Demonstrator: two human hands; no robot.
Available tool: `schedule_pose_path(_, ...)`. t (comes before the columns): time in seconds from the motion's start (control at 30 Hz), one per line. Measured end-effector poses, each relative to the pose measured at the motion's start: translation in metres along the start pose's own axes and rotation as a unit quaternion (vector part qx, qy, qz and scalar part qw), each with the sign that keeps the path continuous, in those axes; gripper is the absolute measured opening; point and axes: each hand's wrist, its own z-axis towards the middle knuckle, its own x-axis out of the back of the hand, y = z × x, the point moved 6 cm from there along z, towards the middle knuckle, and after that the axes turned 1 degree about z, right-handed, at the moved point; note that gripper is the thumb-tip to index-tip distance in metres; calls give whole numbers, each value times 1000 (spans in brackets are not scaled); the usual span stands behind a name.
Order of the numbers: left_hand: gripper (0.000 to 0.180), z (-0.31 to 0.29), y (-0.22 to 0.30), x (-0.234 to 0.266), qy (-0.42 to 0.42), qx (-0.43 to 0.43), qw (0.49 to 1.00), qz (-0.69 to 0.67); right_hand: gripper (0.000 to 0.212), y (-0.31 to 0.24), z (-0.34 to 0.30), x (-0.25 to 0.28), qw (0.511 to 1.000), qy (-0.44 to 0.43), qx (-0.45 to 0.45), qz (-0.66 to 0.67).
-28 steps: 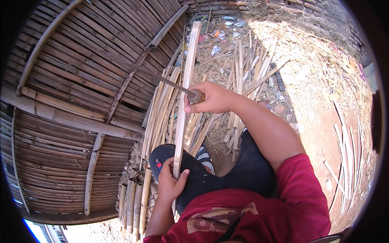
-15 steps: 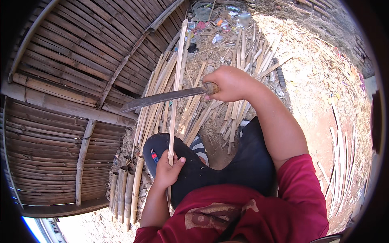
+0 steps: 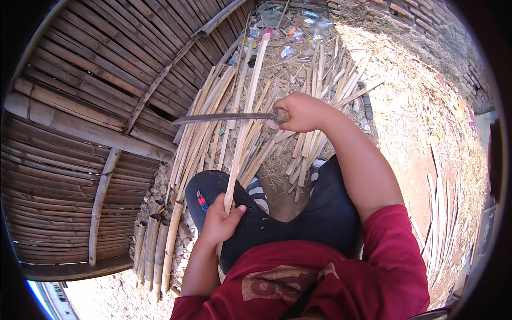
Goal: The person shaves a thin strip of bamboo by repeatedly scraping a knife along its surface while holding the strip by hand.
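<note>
My left hand (image 3: 221, 220) is closed round the lower part of a long pale bamboo strip (image 3: 245, 125), beside my left knee. The strip slants up and away from me. My right hand (image 3: 302, 112) grips the wooden handle of a machete (image 3: 229, 118), its long dark blade pointing left. The blade lies across the strip in the picture; whether it touches the strip I cannot tell. Part of the strip below my left hand is hidden behind the wrist.
Many split bamboo strips (image 3: 205, 120) lie along the woven bamboo wall (image 3: 101, 64) on the left. More strips (image 3: 314, 130) lie ahead of my feet. Bamboo tubes (image 3: 152, 248) are at the lower left. Litter (image 3: 288, 52) is scattered at the far end; thin strips (image 3: 440, 224) lie at right.
The bamboo strip's far end has swung to the right. My right hand has shifted slightly right and down, and the machete blade is now more level.
</note>
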Motion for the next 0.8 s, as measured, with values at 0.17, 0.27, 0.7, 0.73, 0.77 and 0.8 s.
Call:
schedule_pose_path(0.17,26,-3,0,1,-3,17,1000,12,37,-42,3,-28,992,-110,62,-22)
schedule_pose_path(0.27,24,-1,-1,1,5,5,1000,-24,44,22,17,-22,992,-87,-14,85)
schedule_pose_path(0.7,24,-8,7,-3,34,-7,998,50,37,-30,4,-30,994,-94,61,7)
schedule_pose_path(0.73,25,-8,10,-4,33,-12,997,64,37,0,9,-20,996,-69,11,61)
schedule_pose_path(0.77,25,-8,8,-3,34,-9,997,69,38,28,15,-10,992,-40,-35,110)
schedule_pose_path(0.8,24,-8,4,-4,35,-8,997,72,38,52,15,2,989,32,-83,115)
